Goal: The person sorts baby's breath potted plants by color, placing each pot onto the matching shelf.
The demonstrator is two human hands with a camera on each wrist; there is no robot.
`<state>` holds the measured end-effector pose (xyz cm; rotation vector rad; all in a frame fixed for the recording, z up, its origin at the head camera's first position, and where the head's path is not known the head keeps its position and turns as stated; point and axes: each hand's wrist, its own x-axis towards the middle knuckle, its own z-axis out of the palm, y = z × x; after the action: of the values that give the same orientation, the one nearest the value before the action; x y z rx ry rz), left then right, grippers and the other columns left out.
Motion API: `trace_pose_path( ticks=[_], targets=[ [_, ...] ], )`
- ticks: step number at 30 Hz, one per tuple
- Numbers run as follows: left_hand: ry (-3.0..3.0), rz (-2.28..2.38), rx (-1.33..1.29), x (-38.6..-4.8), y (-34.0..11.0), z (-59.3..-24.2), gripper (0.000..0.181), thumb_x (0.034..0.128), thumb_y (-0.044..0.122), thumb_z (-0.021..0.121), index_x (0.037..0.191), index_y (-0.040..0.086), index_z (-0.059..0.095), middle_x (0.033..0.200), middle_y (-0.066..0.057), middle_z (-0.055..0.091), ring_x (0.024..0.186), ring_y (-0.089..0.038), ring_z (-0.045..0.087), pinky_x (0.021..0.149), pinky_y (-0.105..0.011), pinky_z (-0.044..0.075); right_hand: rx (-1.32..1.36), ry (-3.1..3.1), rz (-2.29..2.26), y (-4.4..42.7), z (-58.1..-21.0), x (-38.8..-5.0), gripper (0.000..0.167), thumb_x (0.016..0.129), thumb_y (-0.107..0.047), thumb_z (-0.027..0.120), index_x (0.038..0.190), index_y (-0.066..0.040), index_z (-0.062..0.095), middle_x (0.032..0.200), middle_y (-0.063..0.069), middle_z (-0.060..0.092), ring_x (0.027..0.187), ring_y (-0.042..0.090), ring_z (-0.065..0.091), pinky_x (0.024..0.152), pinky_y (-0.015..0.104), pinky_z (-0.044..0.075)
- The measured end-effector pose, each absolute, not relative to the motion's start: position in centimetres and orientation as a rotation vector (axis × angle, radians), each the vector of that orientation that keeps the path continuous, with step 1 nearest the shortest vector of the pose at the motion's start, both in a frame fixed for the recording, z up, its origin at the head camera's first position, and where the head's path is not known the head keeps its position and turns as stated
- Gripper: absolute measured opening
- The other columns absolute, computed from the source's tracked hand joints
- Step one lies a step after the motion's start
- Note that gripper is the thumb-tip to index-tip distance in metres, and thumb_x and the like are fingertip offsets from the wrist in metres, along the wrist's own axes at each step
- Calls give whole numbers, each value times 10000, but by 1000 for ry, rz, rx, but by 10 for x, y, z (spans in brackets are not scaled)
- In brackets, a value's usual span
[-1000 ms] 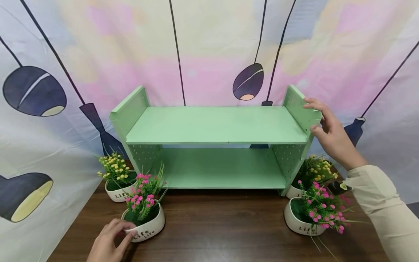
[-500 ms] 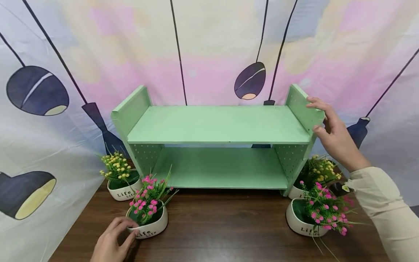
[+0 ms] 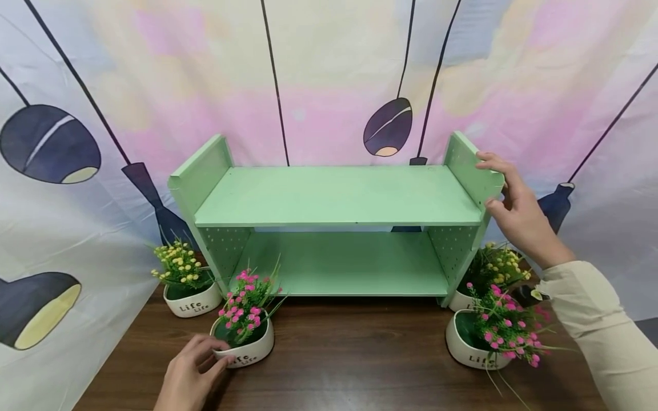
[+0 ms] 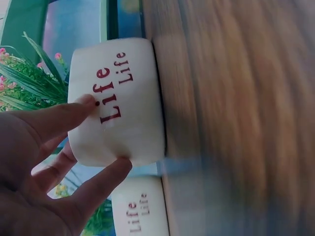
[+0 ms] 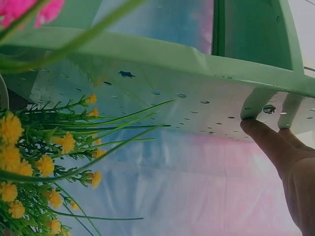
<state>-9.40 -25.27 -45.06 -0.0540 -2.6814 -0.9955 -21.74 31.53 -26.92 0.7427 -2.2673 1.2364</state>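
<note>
My left hand [image 3: 192,371] grips the left end of a white oval flowerpot [image 3: 257,349] marked "Life", planted with pink artificial flowers [image 3: 245,311]. In the left wrist view, the thumb [image 4: 81,110] lies against the lettered wall of the pot [image 4: 133,108], which stands on the table. A green two-tier shelf [image 3: 339,197] stands behind it. At the upper right, my right hand [image 3: 521,211] holds the front top of the shelf's right side panel. Fingertips [image 5: 251,123] touch the panel's perforated outer face [image 5: 187,105] in the right wrist view.
A yellow-flowered pot [image 3: 192,302] stands by the shelf's left side. On the right are a pink-flowered pot [image 3: 475,357] and, behind it, another yellow-flowered pot [image 3: 461,301]. The brown wooden table [image 3: 360,354] extends in front. A printed curtain [image 3: 329,85] hangs behind.
My left hand has slid the pink-flowered pot to the right and slightly back across the table. My right hand keeps its place on the side panel.
</note>
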Motion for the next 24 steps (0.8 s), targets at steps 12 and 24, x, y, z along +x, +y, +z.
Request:
trace_pose_path(
  ticks=[12,24],
  targets=[
    [-2710,-1053,-21,-101,-239,-447,219,826,40,896,862,209,761,946,62,667,864,-68,655,783,-331,638,782,-2247,1251,317,-270,-219,553,1081,-3,469,1614,-90,350,1750,35,182,1493,243,374,938,161,437],
    [-2573,-817,-219,-110,-236,-442,341,738,56,959,815,298,732,890,199,636,826,-10,639,727,-329,576,760,-2264,1237,317,-271,-220,555,1054,8,450,1591,-72,337,1750,-10,175,1456,250,376,903,152,453]
  ],
)
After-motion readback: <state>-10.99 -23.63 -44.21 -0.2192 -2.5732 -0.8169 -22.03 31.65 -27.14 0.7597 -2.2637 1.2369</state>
